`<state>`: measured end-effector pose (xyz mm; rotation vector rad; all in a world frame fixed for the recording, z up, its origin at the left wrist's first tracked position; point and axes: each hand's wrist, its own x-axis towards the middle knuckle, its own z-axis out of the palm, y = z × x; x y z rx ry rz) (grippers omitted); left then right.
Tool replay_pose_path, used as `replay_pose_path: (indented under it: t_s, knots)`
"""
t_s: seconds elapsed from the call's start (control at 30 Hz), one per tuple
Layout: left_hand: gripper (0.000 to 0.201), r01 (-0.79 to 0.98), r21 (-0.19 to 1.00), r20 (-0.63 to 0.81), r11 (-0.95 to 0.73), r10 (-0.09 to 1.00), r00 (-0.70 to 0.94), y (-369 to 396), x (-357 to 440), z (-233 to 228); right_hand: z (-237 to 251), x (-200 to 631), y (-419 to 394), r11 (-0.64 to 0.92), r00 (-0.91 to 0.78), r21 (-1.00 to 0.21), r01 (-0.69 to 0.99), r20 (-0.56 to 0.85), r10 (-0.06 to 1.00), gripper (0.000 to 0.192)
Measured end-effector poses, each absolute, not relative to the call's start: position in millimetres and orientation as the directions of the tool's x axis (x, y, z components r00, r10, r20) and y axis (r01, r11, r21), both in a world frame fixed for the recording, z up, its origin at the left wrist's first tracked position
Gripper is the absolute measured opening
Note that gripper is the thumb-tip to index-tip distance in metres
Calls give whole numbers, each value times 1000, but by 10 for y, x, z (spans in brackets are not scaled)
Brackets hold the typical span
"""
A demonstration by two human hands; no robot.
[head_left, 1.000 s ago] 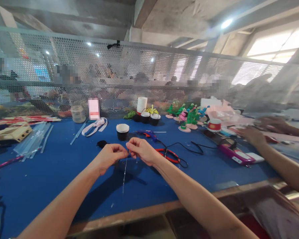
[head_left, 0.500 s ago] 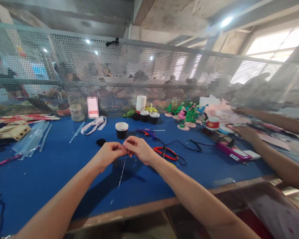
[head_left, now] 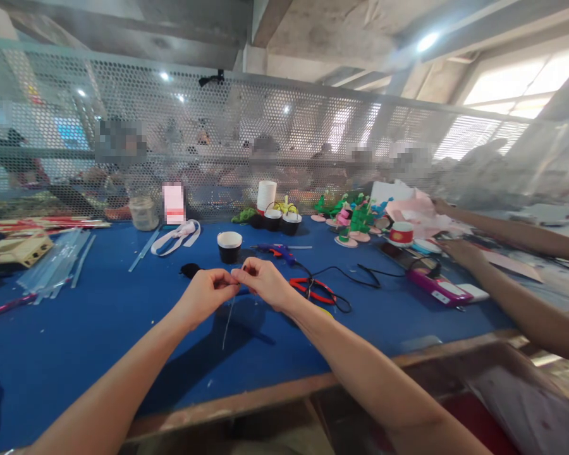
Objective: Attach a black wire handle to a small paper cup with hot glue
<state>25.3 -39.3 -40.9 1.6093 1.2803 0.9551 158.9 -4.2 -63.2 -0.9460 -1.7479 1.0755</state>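
My left hand point(head_left: 205, 294) and my right hand point(head_left: 263, 282) meet fingertip to fingertip above the blue table point(head_left: 99, 328). Between them they pinch the top of a thin silvery wire point(head_left: 226, 325) that hangs down toward the table. A small black cup with a white rim point(head_left: 229, 246) stands just beyond my hands. A small black piece point(head_left: 189, 270) lies left of my left hand. A blue glue gun point(head_left: 277, 252) and red scissors point(head_left: 313, 292) lie to the right of my right hand.
Clear glue sticks point(head_left: 52, 268) and a wooden box point(head_left: 14, 249) lie at the left. A jar point(head_left: 143, 213), white ribbon point(head_left: 177, 234), black pots point(head_left: 279, 220) and green-pink craft flowers point(head_left: 355, 218) line the perforated mesh screen point(head_left: 284, 145). A co-worker's arms point(head_left: 502, 284) reach over a pink device point(head_left: 439, 287) at right.
My hands have stayed together on the wire, drifting slightly left and up in view. The hanging wire looks shorter. The co-worker's far arm has stretched toward the pink material.
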Motion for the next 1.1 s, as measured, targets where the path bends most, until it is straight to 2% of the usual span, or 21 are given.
replay_pose_path:
  t_s: [0.2, 0.37, 0.43, 0.7, 0.9, 1.1]
  knots:
    - [17, 285, 955, 36, -87, 983, 182, -387, 280, -422, -675, 1570, -25, 329, -314, -931, 157, 269, 911, 34]
    - [18, 212, 977, -24, -25, 974, 225, -406, 269, -408, -642, 1584, -49, 242, -437, -969, -55, 242, 866, 29]
    - [19, 218, 976, -32, -19, 973, 229, -411, 258, -403, -636, 1594, -48, 229, -461, -970, -87, 243, 853, 28]
    - [22, 423, 889, 88, -174, 973, 214, -341, 180, -468, -685, 1632, 1, 331, -431, -940, 83, 266, 862, 30]
    - [21, 426, 893, 69, -148, 979, 194, -350, 203, -479, -645, 1625, -23, 351, -406, -926, 138, 270, 873, 28]
    - [20, 483, 853, 148, -197, 979, 138, -366, 242, -496, -629, 1593, -42, 392, -359, -901, 187, 309, 881, 32]
